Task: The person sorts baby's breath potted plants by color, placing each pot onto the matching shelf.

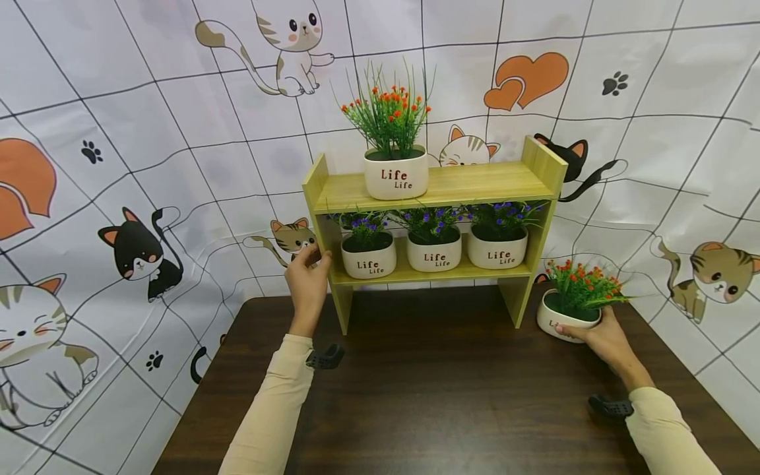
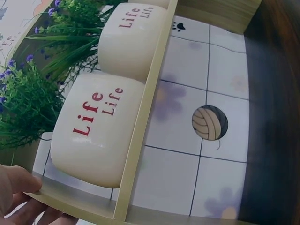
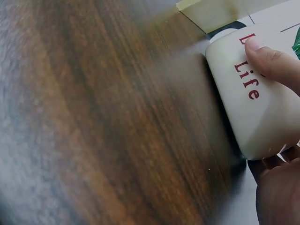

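Note:
A two-tier wooden shelf [image 1: 481, 181] stands at the back of the table. My left hand [image 1: 307, 290] grips its left side panel, the thumb [image 2: 26, 180] inside and the fingers outside. On the right, my right hand [image 1: 608, 340] holds a white flowerpot [image 1: 549, 321] of orange flowers, its thumb across the "Life" lettering; the pot is tilted slightly, and whether its base touches the table I cannot tell. Another orange-flowered pot [image 1: 396, 178] sits on the top board. Three purple-flowered pots, left [image 1: 369, 264], middle [image 1: 434, 256] and right [image 1: 497, 252], line the lower board.
The dark wooden table [image 1: 427, 396] runs under the shelf and toward me. A white wall covering [image 1: 237, 165] printed with cats, hearts and grid lines rises close behind the shelf. The shelf's right leg [image 1: 515, 303] is just left of the held pot.

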Demonstrator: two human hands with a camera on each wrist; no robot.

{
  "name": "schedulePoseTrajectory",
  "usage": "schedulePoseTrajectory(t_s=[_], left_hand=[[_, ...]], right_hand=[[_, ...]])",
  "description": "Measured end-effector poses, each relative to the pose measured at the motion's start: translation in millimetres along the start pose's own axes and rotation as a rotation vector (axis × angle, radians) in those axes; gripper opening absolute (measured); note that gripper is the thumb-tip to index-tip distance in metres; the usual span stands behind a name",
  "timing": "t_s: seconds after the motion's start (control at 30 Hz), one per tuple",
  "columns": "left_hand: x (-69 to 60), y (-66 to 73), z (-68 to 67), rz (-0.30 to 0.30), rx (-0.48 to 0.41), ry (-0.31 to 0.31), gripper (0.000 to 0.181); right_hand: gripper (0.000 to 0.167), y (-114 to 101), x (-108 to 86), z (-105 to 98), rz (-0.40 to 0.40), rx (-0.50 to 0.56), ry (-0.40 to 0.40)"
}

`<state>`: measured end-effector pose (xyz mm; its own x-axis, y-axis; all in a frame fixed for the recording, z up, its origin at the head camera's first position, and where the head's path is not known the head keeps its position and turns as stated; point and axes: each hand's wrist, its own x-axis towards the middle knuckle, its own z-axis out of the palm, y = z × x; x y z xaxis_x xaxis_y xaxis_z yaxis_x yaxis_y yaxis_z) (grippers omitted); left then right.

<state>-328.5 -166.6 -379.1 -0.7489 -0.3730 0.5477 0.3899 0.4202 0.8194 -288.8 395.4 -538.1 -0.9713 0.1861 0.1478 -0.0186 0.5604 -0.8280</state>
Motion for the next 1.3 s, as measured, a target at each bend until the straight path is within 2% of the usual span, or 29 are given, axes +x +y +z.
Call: schedulePoseTrajectory(t_s=[0.2,0.33,0.77,1.3], left_hand=[[-0.6,2.1,-0.6,-0.009,0.009,-0.003,0.025],[-0.2,2.1,-1.1,-0.008,0.013,-0.004,0.027],[-0.9,1.2,-2.5,-0.028,0.002,-0.02,0.027],[-0.1,1.0,-2.1,-0.026,0.008,-0.008,0.026]], right_hand=[[0.111,-9.6,-4.1,-8.1,0.059,-0.049,-0.013],[0.106,-18.0,-3.3,-14.6,0.051,-0.067,0.01],[0.108,-47.3,-4.9,-36.4,0.027,-0.116,0.04],[0.074,-82.2,-5.6,-69.3,-0.093,-0.133,0.154]])
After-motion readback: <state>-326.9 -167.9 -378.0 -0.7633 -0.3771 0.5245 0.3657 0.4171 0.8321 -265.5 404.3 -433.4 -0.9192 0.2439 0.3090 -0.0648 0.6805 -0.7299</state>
